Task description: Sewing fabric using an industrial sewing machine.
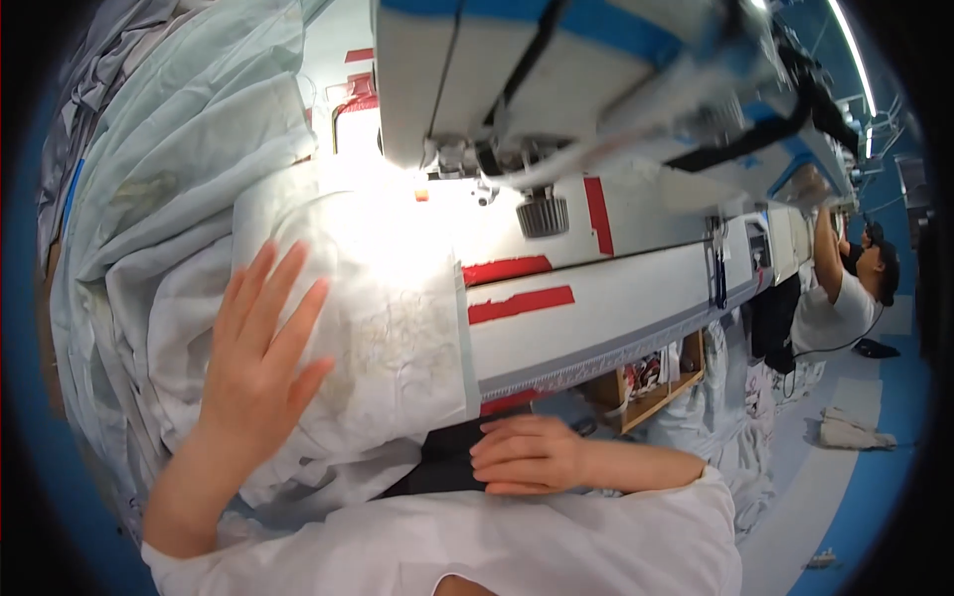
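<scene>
A pale, whitish-green cloth (397, 368) lies under the bright lamp of a sewing machine (537, 129), its straight edge on the right running along the machine bed. My left hand (260, 343) rests flat on this cloth, fingers spread, holding nothing. Loose folds of the same pale fabric (169, 268) spread to its left. Below the table's front edge, close to my body, my right hand (529, 454) has its fingers together and curled; the palm side is hidden, so I cannot make out what they hold, if anything. Glare washes out the needle area.
The white machine bed (576, 323) bears red tape strips (522, 303) and a measuring scale (586, 363) along its front edge. A wooden drawer (661, 397) with small items sits below. At the far right a co-worker (840, 298) works at the table line. Fabric hangs beneath.
</scene>
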